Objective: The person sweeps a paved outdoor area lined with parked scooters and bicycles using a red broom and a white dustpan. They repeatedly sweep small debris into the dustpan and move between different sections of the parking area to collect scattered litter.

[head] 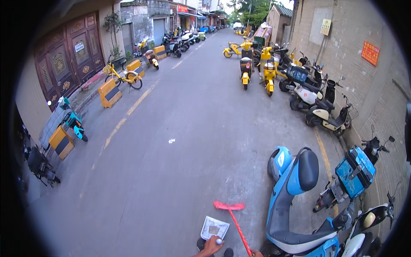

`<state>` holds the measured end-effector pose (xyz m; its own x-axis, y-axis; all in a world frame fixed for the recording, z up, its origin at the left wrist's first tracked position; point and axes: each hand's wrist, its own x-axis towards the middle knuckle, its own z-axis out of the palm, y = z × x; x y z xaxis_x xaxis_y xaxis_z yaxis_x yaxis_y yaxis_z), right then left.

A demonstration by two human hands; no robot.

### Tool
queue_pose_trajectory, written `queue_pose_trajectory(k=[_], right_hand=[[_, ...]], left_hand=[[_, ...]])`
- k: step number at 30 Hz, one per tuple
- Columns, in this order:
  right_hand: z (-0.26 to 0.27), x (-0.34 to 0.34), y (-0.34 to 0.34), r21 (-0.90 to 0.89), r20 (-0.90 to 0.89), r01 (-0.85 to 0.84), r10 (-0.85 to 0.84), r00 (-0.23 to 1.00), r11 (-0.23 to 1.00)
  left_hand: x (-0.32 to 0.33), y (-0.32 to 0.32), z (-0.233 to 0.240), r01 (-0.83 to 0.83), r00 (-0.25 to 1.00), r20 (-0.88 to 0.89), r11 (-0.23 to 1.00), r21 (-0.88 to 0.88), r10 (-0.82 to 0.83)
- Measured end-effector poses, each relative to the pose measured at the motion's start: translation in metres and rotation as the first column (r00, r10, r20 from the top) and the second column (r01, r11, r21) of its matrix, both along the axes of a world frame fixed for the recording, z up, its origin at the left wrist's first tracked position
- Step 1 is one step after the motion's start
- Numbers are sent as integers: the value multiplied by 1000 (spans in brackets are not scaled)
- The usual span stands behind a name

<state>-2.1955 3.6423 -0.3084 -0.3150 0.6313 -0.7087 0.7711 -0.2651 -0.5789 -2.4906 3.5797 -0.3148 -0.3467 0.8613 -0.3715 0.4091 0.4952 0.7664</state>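
Note:
My left hand is closed around the handle of a long-handled dustpan, whose rounded grip end shows at the thumb. The white dustpan is low over the road before my shoes, with a greyish-brown patch in it. At the bottom edge, my right hand holds the red shaft of a broom, only partly in view. The broom's red head lies ahead of the dustpan and to its right, apart from it.
A blue scooter stands close on my right, beside a scooter with a blue delivery box. Further up are yellow scooters. Orange barriers and a yellow bicycle line the left. White litter lies on the road.

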Motion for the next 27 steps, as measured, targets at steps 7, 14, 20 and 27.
queue_pose_trajectory(k=[7,14,20,27], right_hand=[[23,-47,32,-137,-33,3,-7,999,991],[-19,19,-46,-39,-53,7,-9,999,999],[150,-27,-7,-163,-109,76,-94,990,984],[42,-98,59,-23,-26,153,-154,988,988]], left_hand=[[-7,8,-20,94,995,-11,994,-60,-95],[-15,9,-11,161,987,6,987,-13,-161],[-21,12,-1,197,980,3,980,-36,-197],[-32,0,8,159,987,-8,987,-26,-160]])
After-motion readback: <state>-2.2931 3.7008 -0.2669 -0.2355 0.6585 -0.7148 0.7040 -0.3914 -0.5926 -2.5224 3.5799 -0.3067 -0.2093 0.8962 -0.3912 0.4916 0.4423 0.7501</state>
